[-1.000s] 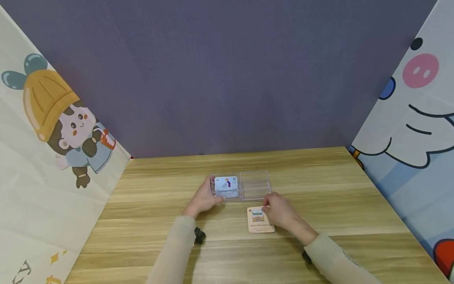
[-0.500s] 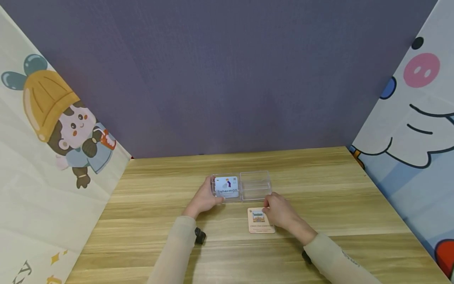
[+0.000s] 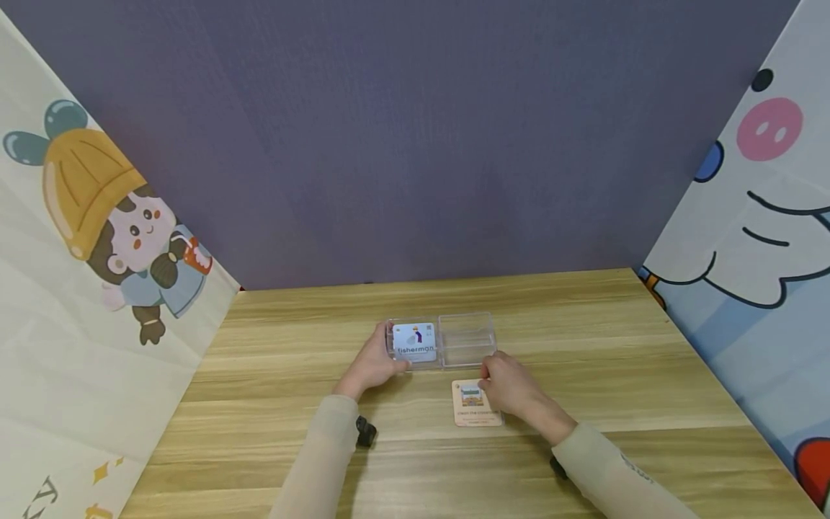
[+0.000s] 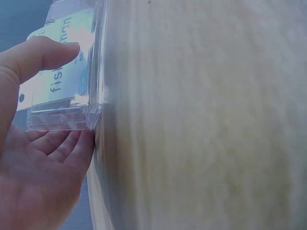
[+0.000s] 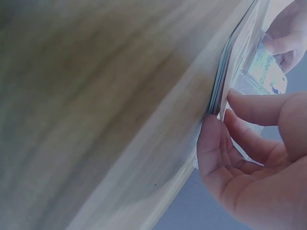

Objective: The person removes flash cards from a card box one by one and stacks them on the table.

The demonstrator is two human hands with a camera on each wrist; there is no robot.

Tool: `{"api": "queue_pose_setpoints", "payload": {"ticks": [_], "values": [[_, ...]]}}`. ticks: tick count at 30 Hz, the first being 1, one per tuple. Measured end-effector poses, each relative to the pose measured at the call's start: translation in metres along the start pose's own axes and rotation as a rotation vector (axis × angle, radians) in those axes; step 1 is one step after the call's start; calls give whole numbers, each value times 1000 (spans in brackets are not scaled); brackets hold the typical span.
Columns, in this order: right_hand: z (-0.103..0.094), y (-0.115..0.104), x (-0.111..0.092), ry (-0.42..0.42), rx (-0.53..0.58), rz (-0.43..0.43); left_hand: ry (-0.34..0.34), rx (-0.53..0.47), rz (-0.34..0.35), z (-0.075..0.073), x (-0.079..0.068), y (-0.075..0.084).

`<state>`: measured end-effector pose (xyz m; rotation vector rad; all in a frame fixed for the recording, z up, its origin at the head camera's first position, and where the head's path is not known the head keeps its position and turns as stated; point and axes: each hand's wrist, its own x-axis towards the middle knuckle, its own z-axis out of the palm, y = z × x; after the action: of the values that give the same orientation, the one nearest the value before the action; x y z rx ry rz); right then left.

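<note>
My left hand (image 3: 372,362) grips the left end of a clear plastic card box (image 4: 60,120), thumb across the near side and fingers at the end wall. A pale blue card printed "fisherman" (image 3: 413,346) lies face up in its left half. Hinged to the right, the clear lid (image 3: 465,339) lies folded open. In front of the lid is a small stack of cards (image 5: 223,76); its top card (image 3: 468,414) is peach with a building picture. My right hand (image 3: 515,389) pinches the stack's far right corner, thumb on top and a fingertip at the edge.
The wood-grain table (image 3: 292,317) meets a dark purple back panel (image 3: 415,144). Cartoon-printed cloths stand on both sides, a child in a yellow hat (image 3: 97,187) on the left and a pink-snouted figure (image 3: 770,130) on the right.
Both hands keep their holds. The box, lid and peach-topped stack stay in nearly the same place; the right forearm has shifted very slightly left.
</note>
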<state>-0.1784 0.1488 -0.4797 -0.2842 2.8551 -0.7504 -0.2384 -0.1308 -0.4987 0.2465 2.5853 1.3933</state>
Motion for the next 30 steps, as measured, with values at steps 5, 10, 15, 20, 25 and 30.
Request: {"api": "queue_pose_setpoints", "payload": {"ticks": [5,10,15,20,25,30], "values": [[1,1,0,-6,10,-12,1,4,1,0,0,0],[0,0,0,-11,18,-22,2,4,10,0,0,0],[-1,-3,0,-5,8,-18,6,5,9,0,1,1],[-4,-6,0,5,-4,-24,4,10,10,0,1,1],[-8,-9,3,23,12,-59,5,11,4,0,1,1],[-14,-13,5,52,14,-93,7,14,9,0,1,1]]}}
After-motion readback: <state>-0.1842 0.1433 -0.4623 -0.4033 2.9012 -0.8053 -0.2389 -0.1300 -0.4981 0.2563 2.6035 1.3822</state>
